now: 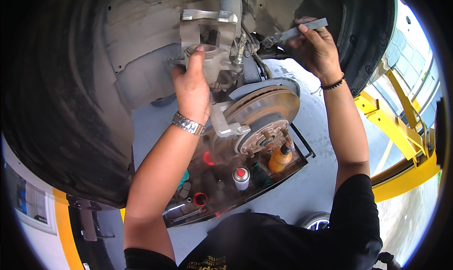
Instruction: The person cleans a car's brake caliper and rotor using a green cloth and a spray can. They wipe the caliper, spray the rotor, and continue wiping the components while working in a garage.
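My left hand (194, 90) grips a silver-grey brake caliper (219, 69) inside the wheel arch. Its thumb presses on the round piston face. In my right hand (320, 53), at the caliper's right, is a grey flat-handled brush (290, 33). The brush's dark, ragged bristle end points left toward the caliper and stands apart from it. Below the caliper sits a worn brake disc (264, 102) with its hub and studs. A pale metal caliper bracket (225, 123) shows at the disc's left. The fingers behind the caliper are hidden.
Beneath the disc, a dark tool tray (207, 213) holds a spray can (241, 178) with a red nozzle, an orange bottle (280, 159) and wrenches (186, 215). A hose (261, 64) runs behind the caliper. Yellow lift arms (401, 185) stand at right.
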The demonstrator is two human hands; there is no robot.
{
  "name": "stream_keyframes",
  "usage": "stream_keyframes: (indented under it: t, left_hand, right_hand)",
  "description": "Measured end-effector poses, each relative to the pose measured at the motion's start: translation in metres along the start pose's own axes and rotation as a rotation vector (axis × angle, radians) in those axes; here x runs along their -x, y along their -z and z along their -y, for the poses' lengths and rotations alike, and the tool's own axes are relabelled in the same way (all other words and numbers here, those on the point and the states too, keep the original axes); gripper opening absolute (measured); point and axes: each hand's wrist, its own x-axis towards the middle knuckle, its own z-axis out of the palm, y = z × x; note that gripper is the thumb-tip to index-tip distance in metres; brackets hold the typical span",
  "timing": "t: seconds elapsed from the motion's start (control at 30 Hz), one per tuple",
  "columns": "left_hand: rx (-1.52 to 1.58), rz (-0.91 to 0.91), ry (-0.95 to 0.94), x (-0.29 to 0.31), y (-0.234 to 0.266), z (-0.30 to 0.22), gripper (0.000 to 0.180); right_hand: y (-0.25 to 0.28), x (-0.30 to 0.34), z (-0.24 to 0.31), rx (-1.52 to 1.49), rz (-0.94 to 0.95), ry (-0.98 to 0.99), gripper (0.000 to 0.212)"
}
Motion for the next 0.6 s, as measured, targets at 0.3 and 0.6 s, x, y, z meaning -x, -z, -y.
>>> stream_keyframes:
  t: [0.3,0.6]
  left_hand:
    - [-0.05,-0.041,-0.005,0.003,-0.002,-0.002,0.055]
    - [-0.007,-0.022,-0.014,0.004,-0.006,-0.001,0.053]
  right_hand:
    - [-0.037,-0.011,0.034,0.239,0.235,-0.148,0.022]
    - [-0.033,-0.029,-0.021,-0.077,0.052,-0.552,0.022]
